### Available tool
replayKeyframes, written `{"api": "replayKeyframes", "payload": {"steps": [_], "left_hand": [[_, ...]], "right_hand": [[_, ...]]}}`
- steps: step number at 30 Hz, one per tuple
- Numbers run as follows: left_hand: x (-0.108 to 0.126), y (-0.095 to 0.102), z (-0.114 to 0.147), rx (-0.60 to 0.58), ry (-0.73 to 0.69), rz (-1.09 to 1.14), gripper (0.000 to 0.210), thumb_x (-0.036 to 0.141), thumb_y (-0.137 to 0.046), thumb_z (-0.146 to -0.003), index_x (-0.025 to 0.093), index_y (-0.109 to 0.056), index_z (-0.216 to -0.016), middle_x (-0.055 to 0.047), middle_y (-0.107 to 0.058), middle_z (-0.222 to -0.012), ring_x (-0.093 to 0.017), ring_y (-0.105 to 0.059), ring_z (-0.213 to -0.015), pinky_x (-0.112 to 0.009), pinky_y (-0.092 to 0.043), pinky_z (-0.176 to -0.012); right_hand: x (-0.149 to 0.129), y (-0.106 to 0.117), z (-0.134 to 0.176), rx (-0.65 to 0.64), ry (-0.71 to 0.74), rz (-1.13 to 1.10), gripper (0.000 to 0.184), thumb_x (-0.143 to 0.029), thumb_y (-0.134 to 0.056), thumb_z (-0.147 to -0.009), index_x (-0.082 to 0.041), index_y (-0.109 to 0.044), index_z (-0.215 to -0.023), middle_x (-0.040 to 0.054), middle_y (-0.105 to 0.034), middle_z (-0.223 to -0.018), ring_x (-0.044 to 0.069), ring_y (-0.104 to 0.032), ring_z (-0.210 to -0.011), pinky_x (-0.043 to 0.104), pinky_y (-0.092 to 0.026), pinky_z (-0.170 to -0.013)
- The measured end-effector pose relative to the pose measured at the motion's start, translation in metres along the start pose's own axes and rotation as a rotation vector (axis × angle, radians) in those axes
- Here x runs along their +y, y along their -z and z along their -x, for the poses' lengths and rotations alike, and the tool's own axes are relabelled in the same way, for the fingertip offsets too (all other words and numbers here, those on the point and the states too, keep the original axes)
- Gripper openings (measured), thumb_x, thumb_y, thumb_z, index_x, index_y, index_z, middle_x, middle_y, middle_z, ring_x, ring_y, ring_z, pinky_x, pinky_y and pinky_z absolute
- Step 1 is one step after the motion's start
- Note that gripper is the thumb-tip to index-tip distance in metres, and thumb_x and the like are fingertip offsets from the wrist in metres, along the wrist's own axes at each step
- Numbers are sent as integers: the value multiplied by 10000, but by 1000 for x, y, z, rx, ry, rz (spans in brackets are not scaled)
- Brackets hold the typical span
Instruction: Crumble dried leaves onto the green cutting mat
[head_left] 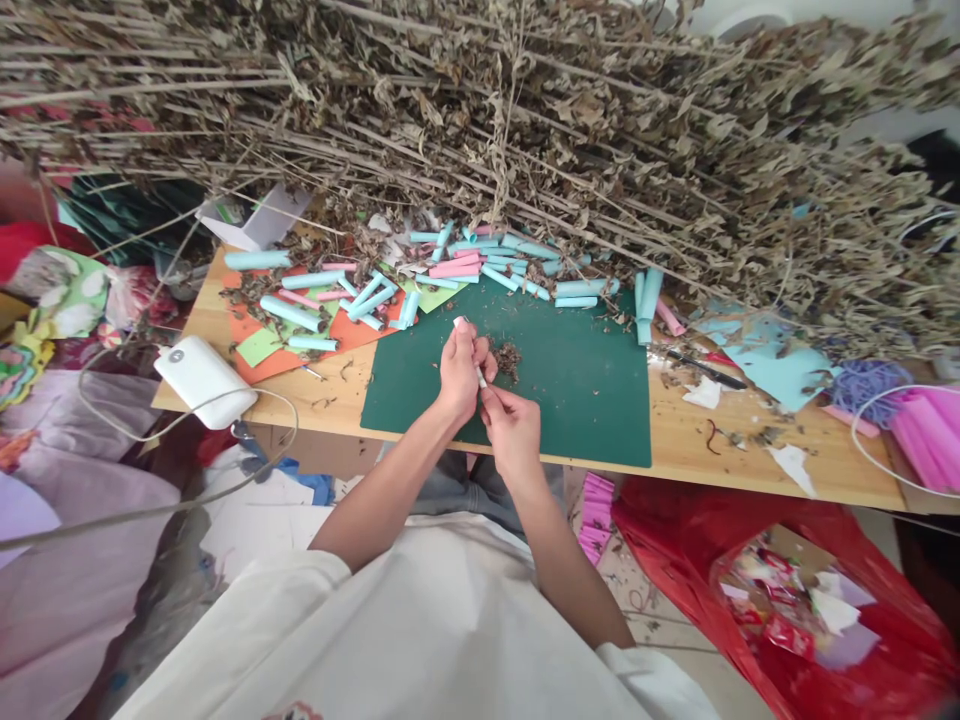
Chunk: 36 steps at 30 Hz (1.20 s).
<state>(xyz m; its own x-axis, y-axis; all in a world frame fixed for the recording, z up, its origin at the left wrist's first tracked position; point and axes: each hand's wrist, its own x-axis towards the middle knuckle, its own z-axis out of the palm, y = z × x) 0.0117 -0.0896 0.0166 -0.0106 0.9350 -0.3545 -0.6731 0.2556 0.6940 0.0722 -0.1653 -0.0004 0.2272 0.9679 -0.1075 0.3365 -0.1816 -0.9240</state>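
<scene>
My left hand is closed around a slim whitish roll, most of which its fingers hide. A pale tip shows above the left thumb. At the roll's lower end, my right hand pinches with thumb and fingertips. Both hands are above a dark green cutting mat. Just beyond them lies a small heap of crumbled dry leaves on the mat. Blue paper rolls and pink paper rolls are strewn along the mat's far edge.
Bundles of dried leafy stalks span the back. A white power bank with a cable sits at the table's left edge. On the right are a black pen or knife and blue paper. A red bag of scraps stands below.
</scene>
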Motion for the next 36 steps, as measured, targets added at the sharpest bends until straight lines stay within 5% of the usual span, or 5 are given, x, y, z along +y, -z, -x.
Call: {"api": "replayKeyframes", "payload": {"steps": [2,7,13,22,36], "left_hand": [[1,0,1,4,6,-8,424,558,-538,-899,207,-391,-712,97,-267,-487,-52,-351,-343,-189,-240,-369],[5,-5,4,51,57,47,435,570,-561,-879,210,-390,-706,96,-277,-482,-67,-406,-358,-185,-289,-389],[10,7,0,49,73,44,358,532,-544,-905,207,-470,-774,56,-488,-534,-122,-627,-546,-189,-446,-525],[8,11,-1,82,75,170,276,447,-522,-942,193,-486,-838,12,-600,-646,-141,-694,-668,-195,-500,-571],[15,3,5,127,168,237,283,377,-397,-1002,184,-493,-818,20,-562,-613,-125,-672,-640,-215,-541,-641]], "right_hand": [[-2,2,0,-32,-30,-37,430,-432,-460,-924,-130,-750,-825,-13,-526,-495,98,-366,-428,236,-321,-455],[-6,-2,8,196,139,309,381,-286,-429,-921,-139,-734,-1095,97,-703,-771,160,-564,-649,258,-406,-613],[-7,4,-2,3,103,196,362,-349,-449,-951,-184,-764,-1020,3,-644,-581,131,-507,-508,236,-385,-549],[-10,3,10,162,268,794,341,-285,-452,-976,-199,-673,-1221,67,-687,-814,122,-551,-567,271,-264,-511],[-11,8,7,187,287,620,335,-258,-442,-980,-178,-688,-1193,56,-690,-799,146,-608,-691,253,-362,-595]]}}
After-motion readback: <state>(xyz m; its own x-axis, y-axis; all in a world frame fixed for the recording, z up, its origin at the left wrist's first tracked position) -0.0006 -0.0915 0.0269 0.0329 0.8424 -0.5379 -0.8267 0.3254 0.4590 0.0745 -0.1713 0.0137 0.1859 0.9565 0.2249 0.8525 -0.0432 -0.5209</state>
